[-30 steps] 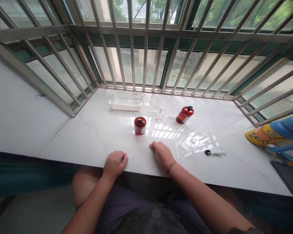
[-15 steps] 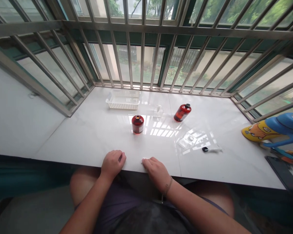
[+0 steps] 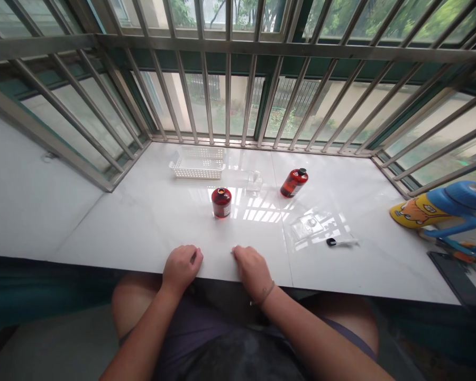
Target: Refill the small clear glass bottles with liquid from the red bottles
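My left hand (image 3: 181,268) rests loosely curled on the front edge of the white tile sill (image 3: 122,227), holding nothing. My right hand (image 3: 253,271) lies beside it on the same edge, fingers forward, with a tiny white speck at the fingertips. Nearest to both hands stands an open red glass bottle (image 3: 221,203) with a label. Farther right are a black-capped red bottle (image 3: 294,182), a clear square vessel (image 3: 254,181), a clear plastic packet (image 3: 307,226) and a black-topped dropper (image 3: 342,242). A white plastic basket (image 3: 197,163) sits near the back.
Steel window bars (image 3: 228,95) run along the back and sides of the sill, with a wall (image 3: 31,143) at left. A blue-and-yellow toy (image 3: 436,210) and a dark tablet (image 3: 452,278) sit off the sill's right end. My knees lie below the front edge.
My right hand has slid back to the sill's front edge, closer to my left hand. The view has drifted slightly, and the objects on the sill have not visibly moved.
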`<state>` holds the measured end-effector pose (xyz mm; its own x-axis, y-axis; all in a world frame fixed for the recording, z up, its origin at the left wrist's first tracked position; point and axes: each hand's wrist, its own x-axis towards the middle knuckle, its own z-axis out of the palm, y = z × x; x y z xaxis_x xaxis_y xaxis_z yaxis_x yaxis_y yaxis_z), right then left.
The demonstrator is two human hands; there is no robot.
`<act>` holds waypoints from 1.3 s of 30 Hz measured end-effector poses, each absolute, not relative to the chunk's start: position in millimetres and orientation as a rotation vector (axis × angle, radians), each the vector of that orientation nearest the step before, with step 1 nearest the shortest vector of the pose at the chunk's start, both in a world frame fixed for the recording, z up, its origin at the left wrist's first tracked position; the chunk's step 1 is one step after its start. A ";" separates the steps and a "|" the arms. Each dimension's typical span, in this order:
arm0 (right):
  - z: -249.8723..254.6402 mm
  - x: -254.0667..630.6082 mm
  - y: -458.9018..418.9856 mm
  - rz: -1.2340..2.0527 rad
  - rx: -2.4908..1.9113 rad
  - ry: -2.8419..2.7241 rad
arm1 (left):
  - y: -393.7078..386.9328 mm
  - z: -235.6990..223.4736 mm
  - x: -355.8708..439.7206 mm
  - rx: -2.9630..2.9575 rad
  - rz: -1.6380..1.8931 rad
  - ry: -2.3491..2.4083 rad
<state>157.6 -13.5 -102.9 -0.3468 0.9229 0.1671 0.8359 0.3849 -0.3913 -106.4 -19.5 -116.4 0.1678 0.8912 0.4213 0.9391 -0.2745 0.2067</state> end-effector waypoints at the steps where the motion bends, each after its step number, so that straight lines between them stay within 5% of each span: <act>1: -103.9 152.6 -24.6 0.374 -1.454 -2.347 | -19.4 -116.7 -106.6 -2.323 -0.716 -1.826; 10: -85.0 230.0 101.3 0.210 -1.833 -2.055 | -19.4 -115.6 -107.0 -2.334 -0.733 -1.817; 18: -105.3 191.5 -22.4 0.285 -1.535 -2.308 | -19.1 -114.7 -106.3 -2.320 -0.735 -1.787; 26: -90.4 247.7 81.9 0.117 -1.882 -1.976 | -19.1 -115.2 -105.6 -2.307 -0.722 -1.799; 34: -105.2 196.6 -48.3 0.241 -1.452 -2.334 | -19.1 -117.4 -106.8 -2.298 -0.703 -1.808; 39: -95.7 242.8 23.0 0.106 -1.796 -2.127 | -18.1 -117.4 -107.5 -2.296 -0.705 -1.801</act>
